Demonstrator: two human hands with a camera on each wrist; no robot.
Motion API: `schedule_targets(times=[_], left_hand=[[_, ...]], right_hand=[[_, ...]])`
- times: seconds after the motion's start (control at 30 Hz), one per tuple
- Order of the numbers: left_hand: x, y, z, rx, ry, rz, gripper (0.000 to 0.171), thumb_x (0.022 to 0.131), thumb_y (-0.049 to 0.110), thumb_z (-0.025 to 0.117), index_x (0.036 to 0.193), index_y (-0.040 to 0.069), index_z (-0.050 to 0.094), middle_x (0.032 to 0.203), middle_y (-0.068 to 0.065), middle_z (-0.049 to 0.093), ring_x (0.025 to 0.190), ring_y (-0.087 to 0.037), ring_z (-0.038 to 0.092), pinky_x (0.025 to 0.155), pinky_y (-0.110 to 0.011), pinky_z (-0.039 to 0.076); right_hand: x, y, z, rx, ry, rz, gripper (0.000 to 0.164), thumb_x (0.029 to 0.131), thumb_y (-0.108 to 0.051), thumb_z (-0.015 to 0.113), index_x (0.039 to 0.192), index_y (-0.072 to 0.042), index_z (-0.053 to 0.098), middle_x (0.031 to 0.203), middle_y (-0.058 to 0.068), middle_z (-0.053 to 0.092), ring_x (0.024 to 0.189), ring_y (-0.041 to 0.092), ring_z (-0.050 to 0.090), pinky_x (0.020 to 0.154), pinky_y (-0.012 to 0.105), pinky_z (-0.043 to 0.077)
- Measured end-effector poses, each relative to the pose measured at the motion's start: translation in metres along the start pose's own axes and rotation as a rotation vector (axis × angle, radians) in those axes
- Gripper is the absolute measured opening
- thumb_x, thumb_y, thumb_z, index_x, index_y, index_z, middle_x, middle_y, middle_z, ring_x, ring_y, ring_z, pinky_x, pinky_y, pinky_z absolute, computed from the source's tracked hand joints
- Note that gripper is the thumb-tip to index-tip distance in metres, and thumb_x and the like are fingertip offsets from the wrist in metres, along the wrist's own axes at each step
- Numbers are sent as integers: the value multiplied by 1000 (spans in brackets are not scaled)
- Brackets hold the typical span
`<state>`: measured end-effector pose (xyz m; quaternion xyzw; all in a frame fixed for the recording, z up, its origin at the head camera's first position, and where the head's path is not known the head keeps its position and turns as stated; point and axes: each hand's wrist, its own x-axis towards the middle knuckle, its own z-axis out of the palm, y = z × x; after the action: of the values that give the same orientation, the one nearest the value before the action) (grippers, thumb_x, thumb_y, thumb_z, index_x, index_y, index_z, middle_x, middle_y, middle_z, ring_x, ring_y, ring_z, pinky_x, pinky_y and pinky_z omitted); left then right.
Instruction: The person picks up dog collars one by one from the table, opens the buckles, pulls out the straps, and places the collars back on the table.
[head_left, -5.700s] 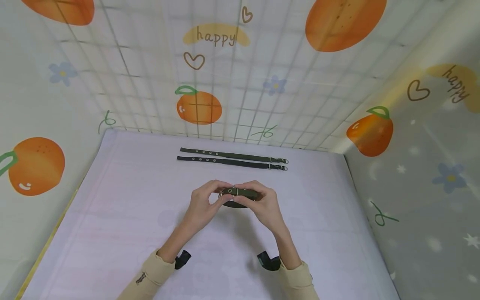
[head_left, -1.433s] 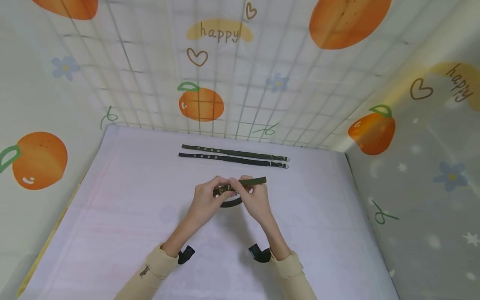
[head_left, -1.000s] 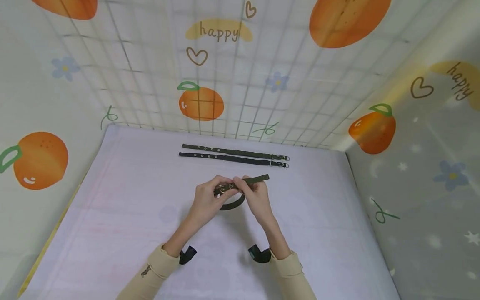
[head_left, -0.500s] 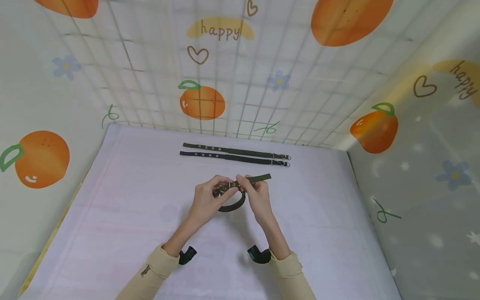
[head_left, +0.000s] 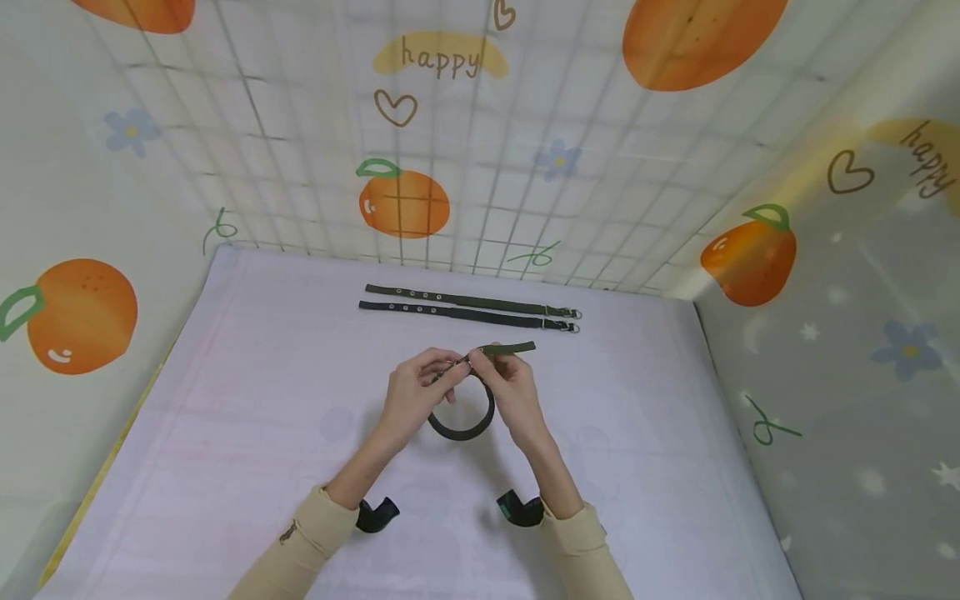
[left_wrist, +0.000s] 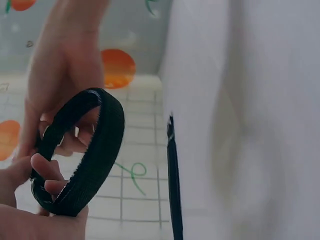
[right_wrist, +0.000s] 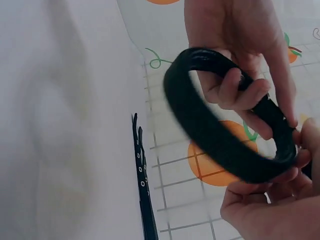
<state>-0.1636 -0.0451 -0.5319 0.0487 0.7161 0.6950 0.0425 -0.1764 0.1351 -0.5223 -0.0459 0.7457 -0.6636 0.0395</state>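
A dark green collar (head_left: pixel 461 434) is bent into a ring, held above the table between both hands. My left hand (head_left: pixel 411 392) pinches it on the left, near the buckle, which the fingers mostly cover. My right hand (head_left: pixel 519 400) pinches the strap at the top of the ring, and the strap's free end (head_left: pixel 517 348) sticks out to the right past it. From the left wrist view, the collar (left_wrist: pixel 107 150) appears as a tilted loop with left fingers inside it. In the right wrist view the collar (right_wrist: pixel 210 127) hangs between both hands.
Two more collars lie flat and side by side toward the back: a green one (head_left: pixel 487 303) and a black one (head_left: pixel 487 317), with metal eyelets at left and buckles at right. The white table (head_left: pixel 262 375) meets printed curtains (head_left: pixel 315 150) behind and at the sides.
Earlier the collar was held with its ring seen nearly edge-on; a free end then came out to the right. Now the ring is tilted to show round and hangs lower below the hands.
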Motion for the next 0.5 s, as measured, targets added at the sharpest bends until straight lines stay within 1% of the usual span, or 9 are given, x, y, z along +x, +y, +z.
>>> schedule_targets(times=[0.1, 0.2, 0.37, 0.5], left_hand=[[1, 0, -3, -124, -30, -97, 30, 103, 35, 75, 123, 12, 75, 97, 2, 80, 71, -11, 64, 70, -23, 51], [2, -1, -5, -197, -54, -152, 32, 105, 33, 73, 125, 9, 73, 99, 4, 80, 72, -11, 61, 70, -21, 50], [2, -3, -7, -293, -72, -197, 33, 106, 32, 72, 126, 6, 72, 104, 0, 81, 73, -10, 58, 70, -20, 48], [2, -4, -7, -387, -56, -256, 32, 105, 31, 73, 126, 6, 72, 102, 1, 81, 73, -9, 59, 70, -20, 48]], right_hand=[[1, 1, 1, -29, -22, 2, 26, 109, -28, 66, 121, -4, 71, 99, -3, 66, 95, 15, 61, 87, 25, 50], [1, 2, 2, -40, -53, 5, 26, 110, -29, 65, 124, -7, 68, 98, -2, 64, 90, 18, 55, 79, 24, 46], [1, 3, 2, -43, -81, -9, 24, 110, -27, 64, 125, -8, 67, 96, -4, 63, 86, 14, 52, 78, 25, 43], [1, 4, 3, -52, -87, -11, 20, 109, -25, 64, 121, -9, 68, 92, -4, 64, 81, 11, 51, 76, 26, 43]])
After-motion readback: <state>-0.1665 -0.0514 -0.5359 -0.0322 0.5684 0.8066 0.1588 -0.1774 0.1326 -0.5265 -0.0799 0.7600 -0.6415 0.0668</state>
